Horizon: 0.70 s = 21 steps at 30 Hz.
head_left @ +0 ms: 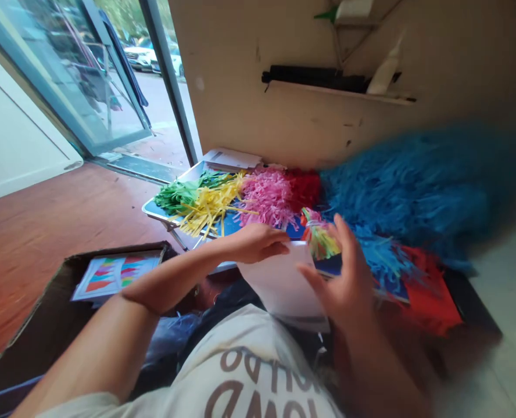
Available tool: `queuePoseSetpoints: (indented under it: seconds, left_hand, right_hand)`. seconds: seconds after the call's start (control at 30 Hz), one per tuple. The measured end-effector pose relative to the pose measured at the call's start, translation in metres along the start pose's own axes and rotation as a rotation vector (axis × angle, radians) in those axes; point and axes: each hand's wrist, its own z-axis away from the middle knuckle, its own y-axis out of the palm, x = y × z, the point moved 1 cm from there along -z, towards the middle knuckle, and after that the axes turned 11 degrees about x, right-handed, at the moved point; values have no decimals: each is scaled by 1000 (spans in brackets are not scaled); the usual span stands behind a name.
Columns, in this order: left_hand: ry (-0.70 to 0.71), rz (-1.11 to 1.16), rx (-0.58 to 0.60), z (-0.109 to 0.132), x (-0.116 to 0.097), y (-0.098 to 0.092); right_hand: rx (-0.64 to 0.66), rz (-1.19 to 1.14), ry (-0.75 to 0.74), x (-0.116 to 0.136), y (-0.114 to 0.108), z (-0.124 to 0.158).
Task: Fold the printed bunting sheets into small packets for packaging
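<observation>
While pinching the top edge of a white paper sheet [279, 284] in the left grip [253, 244], spreading the right grip [339, 273] wide open, thumb pressing the sheet's side, fingertips just beside a multicoloured paper tassel [319, 238] lying at the front of a folding counter [156, 212]. Holding the sheet low over that edge, near heaped green, yellow, pink, red and blue paper fringe [267, 197] — a cardboard box [31, 331] sitting at lower left, a printed sheet [116, 276] inside.
</observation>
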Motion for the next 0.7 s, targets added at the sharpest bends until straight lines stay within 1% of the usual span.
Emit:
queuePoseSetpoints:
  seconds: [0.03, 0.07, 0.1, 0.13, 0.17, 0.2, 0.23, 0.27, 0.3, 0.37, 0.43, 0.47, 0.5, 0.57, 0.63, 0.7]
  left_hand:
    - [18, 18, 63, -12, -5, -3]
    - [22, 43, 118, -22, -8, -4]
    - [16, 83, 148, -30, -10, -3]
    - [3, 139, 148, -35, -10, -1]
    - [-9, 218, 110, -36, -9, 3]
    - [-11, 316, 26, -34, -7, 10]
    - [-7, 418, -110, -30, -3, 19]
    - [19, 526, -272, -24, 1, 30]
    - [61, 577, -432, -17, 5, 43]
    - [90, 474, -595, -7, 10, 70]
    - [81, 327, -680, -2, 9, 90]
    - [72, 249, -699, -2, 8, 96]
    - [67, 179, -702, -3, 6, 98]
    - [52, 72, -702, -5, 4, 98]
    - [51, 26, -717, -6, 4, 95]
    - [86, 17, -750, -4, 4, 95]
  right_hand:
    - [45, -25, 33, -9, -1, -17]
    - [119, -53, 73, -21, -1, -32]
    - [168, -72, 113, -33, 0, -42]
    - [176, -83, 148, -46, -1, -48]
    - [138, -101, 186, -59, -3, -50]
    - [54, -131, 230, -70, -7, -48]
    - [-54, -178, 279, -81, -12, -43]
    - [-167, -238, 328, -90, -17, -36]
    - [-274, -303, 370, -97, -21, -29]
    - [-430, -398, 414, -106, -25, -15]
    - [-508, -427, 414, -110, -22, -6]
    - [-537, -422, 411, -110, -20, -3]
    - [-560, -408, 410, -110, -17, -1]
    - [-610, -371, 410, -109, -12, 1]
    - [-662, -332, 410, -108, -11, 4]
    - [-685, -277, 398, -108, -12, 10]
